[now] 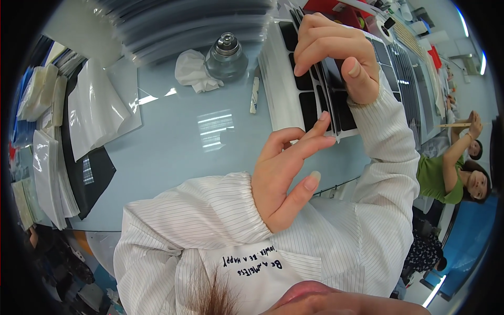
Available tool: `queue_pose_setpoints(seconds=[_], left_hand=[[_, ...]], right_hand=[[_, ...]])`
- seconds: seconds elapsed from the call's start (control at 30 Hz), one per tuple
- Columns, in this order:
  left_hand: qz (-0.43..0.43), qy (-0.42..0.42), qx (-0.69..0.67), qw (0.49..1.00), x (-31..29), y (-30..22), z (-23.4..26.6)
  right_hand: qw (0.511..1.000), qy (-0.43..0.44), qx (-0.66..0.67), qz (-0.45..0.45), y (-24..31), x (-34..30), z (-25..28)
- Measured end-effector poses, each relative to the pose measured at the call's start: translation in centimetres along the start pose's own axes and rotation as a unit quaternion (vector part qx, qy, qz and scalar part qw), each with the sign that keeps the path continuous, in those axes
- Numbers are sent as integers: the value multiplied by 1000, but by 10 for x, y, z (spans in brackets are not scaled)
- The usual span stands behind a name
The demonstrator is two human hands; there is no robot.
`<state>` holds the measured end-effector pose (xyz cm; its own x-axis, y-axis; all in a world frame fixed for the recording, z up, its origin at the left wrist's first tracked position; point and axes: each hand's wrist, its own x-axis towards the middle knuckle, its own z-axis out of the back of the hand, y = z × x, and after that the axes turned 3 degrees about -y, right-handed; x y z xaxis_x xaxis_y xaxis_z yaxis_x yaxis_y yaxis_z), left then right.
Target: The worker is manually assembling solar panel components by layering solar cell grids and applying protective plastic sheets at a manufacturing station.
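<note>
Have thin dark sheets (328, 94) tilted up on edge between the fingertips of both hands, over a white-framed stack (307, 107) with dark rectangular cells. Hold the right hand (336, 55) over the upper part of the sheets, with fingers curled and thumb set apart; cannot tell whether gripping or only touching. Spread the left hand (289, 170) loosely below, with index and middle fingertips right at the lower edges of the sheets (cannot be sure of contact there) and thumb well apart from them. Left of the right fingers and above the left ones, see a slim whitish stick (254, 94) lying on the pale blue table (168, 142). Farther left of the right fingers, see a round glass bottle (227, 60) with a metal top, just beside crumpled white tissue (191, 68). Up and left of the right fingers, see piled clear plastic sheets (194, 29). Far left of the left fingers, see glossy white film (100, 110) above a black sheet (94, 181). Well right of the right fingers, notice a person in a green top (446, 181)
</note>
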<state>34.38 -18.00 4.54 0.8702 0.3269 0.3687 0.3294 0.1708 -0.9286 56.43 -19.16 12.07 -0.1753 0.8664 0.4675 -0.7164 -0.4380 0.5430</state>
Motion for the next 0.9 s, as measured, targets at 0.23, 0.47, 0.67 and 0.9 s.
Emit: queue_pose_setpoints(seconds=[0.23,0.47,0.67,0.9], left_hand=[[-46,-16,58,997,-4,4,9],[-14,18,154,988,-11,4,16],[-26,-42,136,990,-16,5,3],[-10,-43,-24,999,-15,5,-2]], right_hand=[[1000,6,-9,12,-6,-8,0],[1000,27,-13,1,-2,-5,0],[1000,21,-10,-2,-3,-6,1],[999,31,-10,0,-1,-2,3]])
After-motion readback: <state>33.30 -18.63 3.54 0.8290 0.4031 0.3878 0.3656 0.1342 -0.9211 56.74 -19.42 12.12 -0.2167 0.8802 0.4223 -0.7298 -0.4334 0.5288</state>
